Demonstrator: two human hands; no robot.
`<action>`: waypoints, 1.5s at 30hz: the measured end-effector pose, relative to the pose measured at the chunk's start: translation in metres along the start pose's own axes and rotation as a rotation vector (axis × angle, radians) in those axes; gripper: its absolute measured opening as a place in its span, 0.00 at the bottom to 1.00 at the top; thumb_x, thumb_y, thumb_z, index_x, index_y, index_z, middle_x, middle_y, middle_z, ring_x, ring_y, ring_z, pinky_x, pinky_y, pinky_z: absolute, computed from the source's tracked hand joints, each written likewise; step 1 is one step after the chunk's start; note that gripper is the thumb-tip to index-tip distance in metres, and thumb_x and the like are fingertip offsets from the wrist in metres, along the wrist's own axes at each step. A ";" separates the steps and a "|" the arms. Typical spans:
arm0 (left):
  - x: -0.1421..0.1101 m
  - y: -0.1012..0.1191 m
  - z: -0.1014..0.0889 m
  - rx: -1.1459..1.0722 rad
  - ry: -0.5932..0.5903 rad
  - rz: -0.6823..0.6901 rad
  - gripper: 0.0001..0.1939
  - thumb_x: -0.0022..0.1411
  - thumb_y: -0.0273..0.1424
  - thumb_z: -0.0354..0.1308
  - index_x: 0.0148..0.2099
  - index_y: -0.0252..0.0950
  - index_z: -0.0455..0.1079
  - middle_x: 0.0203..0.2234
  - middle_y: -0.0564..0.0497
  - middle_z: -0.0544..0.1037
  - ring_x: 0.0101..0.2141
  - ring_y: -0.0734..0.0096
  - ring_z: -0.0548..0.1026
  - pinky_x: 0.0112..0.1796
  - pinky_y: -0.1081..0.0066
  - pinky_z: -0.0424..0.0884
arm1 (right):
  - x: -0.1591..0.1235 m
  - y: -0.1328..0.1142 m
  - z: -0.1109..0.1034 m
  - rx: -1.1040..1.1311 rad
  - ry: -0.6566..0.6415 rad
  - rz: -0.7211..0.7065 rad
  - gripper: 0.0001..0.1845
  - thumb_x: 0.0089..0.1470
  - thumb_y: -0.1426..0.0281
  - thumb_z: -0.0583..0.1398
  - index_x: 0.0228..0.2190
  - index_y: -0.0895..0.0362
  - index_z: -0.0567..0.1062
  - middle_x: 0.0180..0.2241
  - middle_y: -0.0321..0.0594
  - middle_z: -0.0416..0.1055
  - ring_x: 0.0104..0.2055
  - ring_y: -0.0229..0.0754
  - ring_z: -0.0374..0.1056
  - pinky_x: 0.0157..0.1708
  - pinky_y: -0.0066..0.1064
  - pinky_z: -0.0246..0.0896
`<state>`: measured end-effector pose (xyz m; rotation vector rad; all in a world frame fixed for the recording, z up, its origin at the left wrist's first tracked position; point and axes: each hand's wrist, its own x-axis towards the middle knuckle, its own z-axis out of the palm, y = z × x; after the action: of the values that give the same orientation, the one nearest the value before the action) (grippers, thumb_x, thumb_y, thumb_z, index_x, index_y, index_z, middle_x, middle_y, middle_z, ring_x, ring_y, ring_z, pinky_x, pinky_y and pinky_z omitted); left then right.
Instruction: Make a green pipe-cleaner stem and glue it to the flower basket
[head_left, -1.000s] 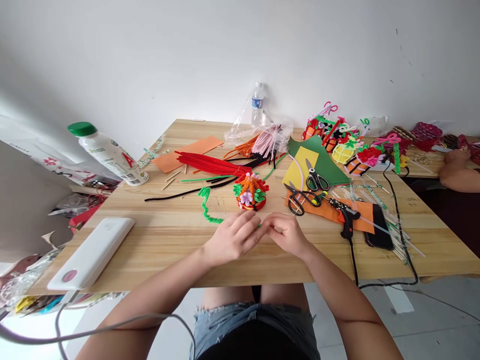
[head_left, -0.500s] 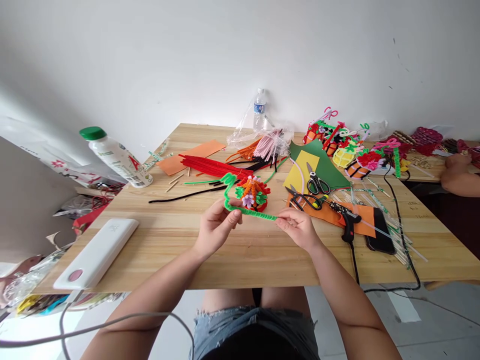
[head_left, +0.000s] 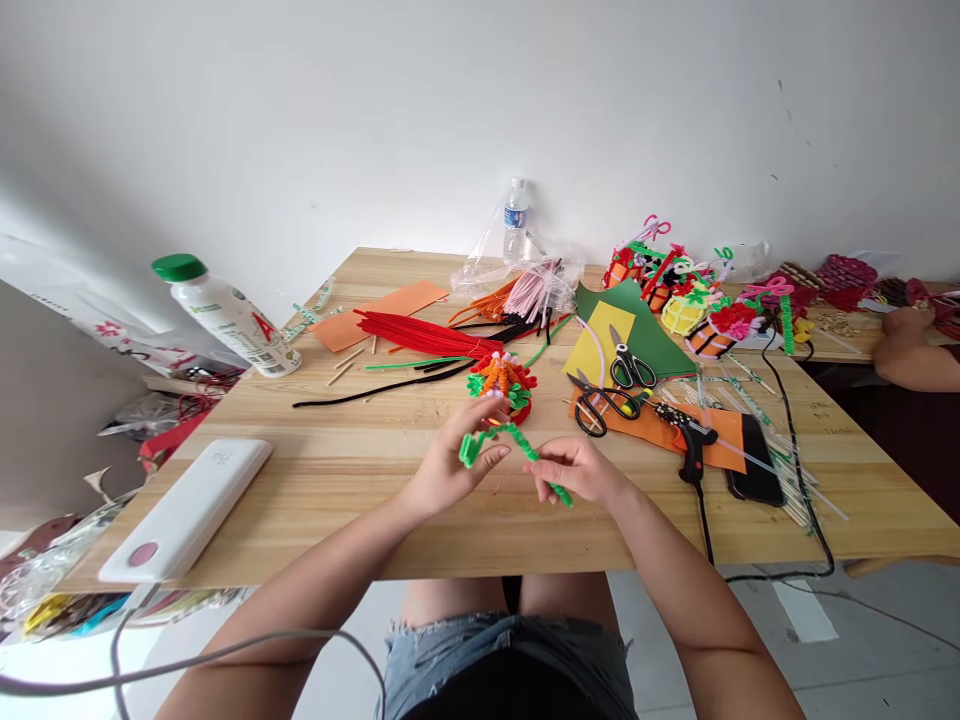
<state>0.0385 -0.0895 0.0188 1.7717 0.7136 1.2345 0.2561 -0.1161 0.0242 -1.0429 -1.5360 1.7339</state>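
Observation:
A fuzzy green pipe cleaner (head_left: pixel 523 442), bent into an arch with a tightly folded end, is in front of me over the table. My right hand (head_left: pixel 574 470) pinches its straight part between thumb and fingers, and the tip sticks out below. Curved around the folded end is my left hand (head_left: pixel 454 465), its thumb and fingers apart. Whether it touches the pipe cleaner is hard to make out. Just behind my left fingers stands a small pipe-cleaner flower piece (head_left: pixel 504 378) in orange, red, green and lilac, its lower left partly covered.
Red pipe cleaners (head_left: pixel 420 332) lie behind the flower piece. To the right are scissors (head_left: pixel 631 362), a glue gun (head_left: pixel 690 445) with a cord, a phone (head_left: pixel 754 470) and finished flower baskets (head_left: pixel 712 330). A power bank (head_left: pixel 187 510) and bottle (head_left: pixel 232 315) stand left. Another person's arm (head_left: pixel 919 350) shows far right.
The green pipe cleaner has gone from stretched between both hands to bent in an arch. My right hand has shifted its pinch inward along it and slightly down; my left fingers have spread.

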 end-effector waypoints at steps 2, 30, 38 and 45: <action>0.002 -0.001 -0.007 0.094 0.027 0.130 0.27 0.59 0.29 0.62 0.60 0.41 0.64 0.54 0.39 0.70 0.53 0.58 0.69 0.51 0.57 0.69 | -0.002 -0.003 -0.005 -0.022 0.129 -0.043 0.19 0.51 0.56 0.64 0.29 0.60 0.76 0.19 0.36 0.73 0.17 0.32 0.64 0.16 0.24 0.56; 0.014 0.001 0.000 -0.783 0.157 -0.574 0.14 0.46 0.33 0.72 0.30 0.31 0.72 0.22 0.52 0.76 0.23 0.74 0.73 0.27 0.73 0.69 | 0.001 0.008 -0.014 -0.572 0.091 -0.297 0.16 0.49 0.57 0.66 0.28 0.59 0.80 0.27 0.41 0.77 0.29 0.40 0.71 0.31 0.30 0.67; 0.012 -0.004 -0.005 -0.743 0.065 -0.496 0.14 0.50 0.35 0.70 0.33 0.34 0.70 0.23 0.52 0.76 0.24 0.74 0.73 0.27 0.73 0.69 | 0.001 0.003 -0.030 -0.657 0.204 -0.276 0.17 0.52 0.57 0.64 0.35 0.57 0.79 0.34 0.44 0.79 0.35 0.42 0.73 0.36 0.33 0.68; 0.011 -0.008 -0.006 -0.725 0.035 -0.506 0.14 0.49 0.36 0.70 0.32 0.33 0.72 0.22 0.52 0.75 0.23 0.75 0.71 0.26 0.74 0.68 | -0.020 0.001 -0.100 -0.813 1.288 -0.189 0.15 0.50 0.61 0.58 0.29 0.60 0.79 0.28 0.48 0.77 0.29 0.46 0.71 0.33 0.37 0.65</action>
<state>0.0367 -0.0746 0.0183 0.9053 0.5797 0.9951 0.3520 -0.0808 0.0245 -1.7753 -1.2705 0.0072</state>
